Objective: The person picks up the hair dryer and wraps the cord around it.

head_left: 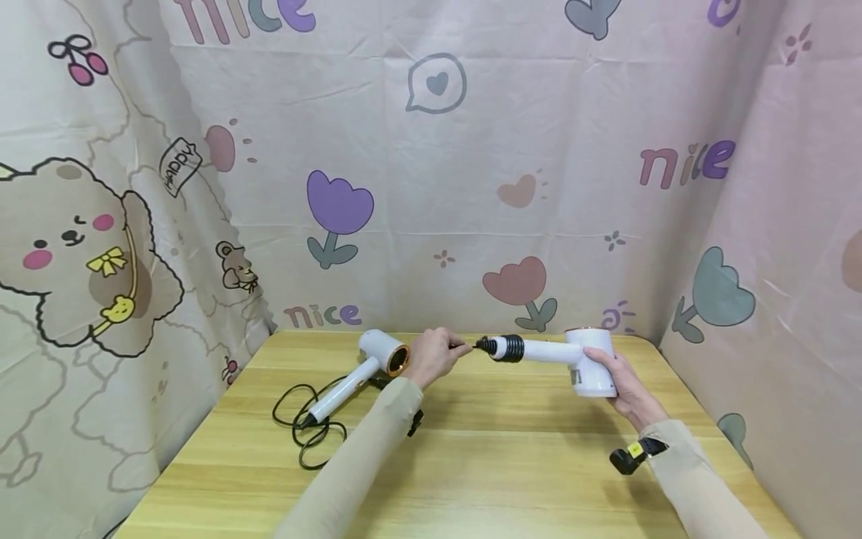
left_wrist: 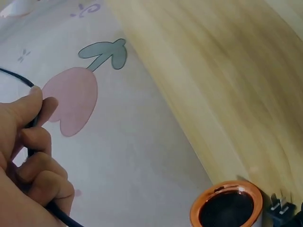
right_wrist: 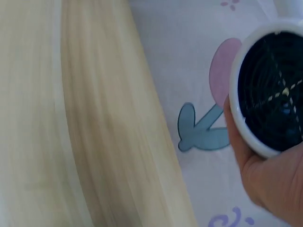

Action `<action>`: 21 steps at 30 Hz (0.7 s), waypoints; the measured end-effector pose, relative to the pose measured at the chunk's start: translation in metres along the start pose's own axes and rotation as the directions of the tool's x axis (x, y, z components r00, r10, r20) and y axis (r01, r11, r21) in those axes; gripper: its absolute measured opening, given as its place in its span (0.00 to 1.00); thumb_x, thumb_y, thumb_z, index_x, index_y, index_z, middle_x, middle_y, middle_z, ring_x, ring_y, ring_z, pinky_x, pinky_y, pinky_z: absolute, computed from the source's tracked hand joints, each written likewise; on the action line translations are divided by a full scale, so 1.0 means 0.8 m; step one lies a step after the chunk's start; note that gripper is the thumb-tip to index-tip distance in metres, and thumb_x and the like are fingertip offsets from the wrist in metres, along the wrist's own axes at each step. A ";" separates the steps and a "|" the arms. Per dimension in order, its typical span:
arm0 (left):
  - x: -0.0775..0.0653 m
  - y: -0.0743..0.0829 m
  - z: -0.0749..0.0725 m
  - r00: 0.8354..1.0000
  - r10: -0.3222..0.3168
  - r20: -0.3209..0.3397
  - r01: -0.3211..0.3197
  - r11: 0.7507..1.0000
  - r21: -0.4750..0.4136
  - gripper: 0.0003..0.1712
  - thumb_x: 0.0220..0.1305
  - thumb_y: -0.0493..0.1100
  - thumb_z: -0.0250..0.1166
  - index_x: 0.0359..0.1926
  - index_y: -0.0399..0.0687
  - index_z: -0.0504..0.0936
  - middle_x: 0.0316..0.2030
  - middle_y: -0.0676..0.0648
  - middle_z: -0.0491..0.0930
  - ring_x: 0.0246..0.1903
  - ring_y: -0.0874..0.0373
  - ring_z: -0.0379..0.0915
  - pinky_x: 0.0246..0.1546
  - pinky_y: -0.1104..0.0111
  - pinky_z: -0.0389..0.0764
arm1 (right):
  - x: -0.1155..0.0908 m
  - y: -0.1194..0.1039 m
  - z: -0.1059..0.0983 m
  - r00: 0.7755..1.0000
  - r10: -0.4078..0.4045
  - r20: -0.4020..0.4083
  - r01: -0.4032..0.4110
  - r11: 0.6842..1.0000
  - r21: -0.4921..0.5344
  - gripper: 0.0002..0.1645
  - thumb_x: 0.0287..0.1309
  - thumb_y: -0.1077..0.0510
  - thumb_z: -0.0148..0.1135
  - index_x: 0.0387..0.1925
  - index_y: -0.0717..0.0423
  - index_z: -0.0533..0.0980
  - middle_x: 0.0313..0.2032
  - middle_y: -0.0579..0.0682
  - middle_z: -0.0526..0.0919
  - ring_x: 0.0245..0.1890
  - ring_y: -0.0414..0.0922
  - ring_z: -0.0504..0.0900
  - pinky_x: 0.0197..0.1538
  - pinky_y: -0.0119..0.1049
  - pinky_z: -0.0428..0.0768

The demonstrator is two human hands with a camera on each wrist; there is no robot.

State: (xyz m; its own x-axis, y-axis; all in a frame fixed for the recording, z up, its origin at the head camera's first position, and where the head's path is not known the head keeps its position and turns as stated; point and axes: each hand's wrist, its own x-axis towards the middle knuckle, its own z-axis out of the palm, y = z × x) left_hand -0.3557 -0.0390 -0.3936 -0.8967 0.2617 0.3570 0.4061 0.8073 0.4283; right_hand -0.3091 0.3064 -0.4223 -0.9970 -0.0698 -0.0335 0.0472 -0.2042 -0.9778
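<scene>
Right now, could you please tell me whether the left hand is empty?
No, the left hand grips a black cord, visible in the left wrist view.

1 hair dryer (head_left: pixel 345 391) lies on the table (head_left: pixel 498 479), left of the 2nd hair dryer (head_left: pixel 552 352). A curtain (head_left: pixel 417 187) hangs behind them.
</scene>
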 end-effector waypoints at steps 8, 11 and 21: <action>0.001 0.023 0.014 0.994 0.110 -0.009 -0.108 0.985 0.133 0.12 0.64 0.58 0.65 0.36 0.62 0.91 0.31 0.57 0.88 0.27 0.63 0.82 0.24 0.71 0.78 | 0.007 -0.017 0.023 0.979 0.200 -0.034 -0.172 0.905 0.390 0.19 0.68 0.46 0.56 0.53 0.43 0.59 0.35 0.43 0.83 0.36 0.39 0.83 0.43 0.34 0.83; 0.000 0.031 0.017 0.987 0.158 -0.019 -0.153 0.973 0.171 0.12 0.64 0.58 0.65 0.36 0.62 0.91 0.32 0.57 0.88 0.28 0.63 0.83 0.23 0.72 0.78 | 0.009 -0.022 0.032 0.963 0.254 -0.090 -0.186 0.868 0.460 0.23 0.65 0.46 0.61 0.52 0.43 0.60 0.33 0.43 0.83 0.35 0.39 0.83 0.43 0.33 0.83; -0.011 0.050 0.012 0.961 0.274 -0.029 -0.264 0.946 0.190 0.13 0.66 0.56 0.64 0.37 0.59 0.91 0.32 0.57 0.88 0.28 0.66 0.83 0.27 0.74 0.80 | 0.009 -0.014 0.058 0.856 0.049 -0.515 -0.024 0.998 0.055 0.37 0.52 0.39 0.72 0.54 0.50 0.64 0.30 0.37 0.78 0.29 0.33 0.80 0.37 0.29 0.82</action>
State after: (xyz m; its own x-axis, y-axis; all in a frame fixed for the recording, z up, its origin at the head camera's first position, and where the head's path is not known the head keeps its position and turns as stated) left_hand -0.3333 -0.0043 -0.3874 -0.7457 0.4575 0.4844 0.5871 0.7949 0.1530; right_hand -0.3142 0.2626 -0.4018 -0.8826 0.4331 -0.1829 0.0740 -0.2563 -0.9638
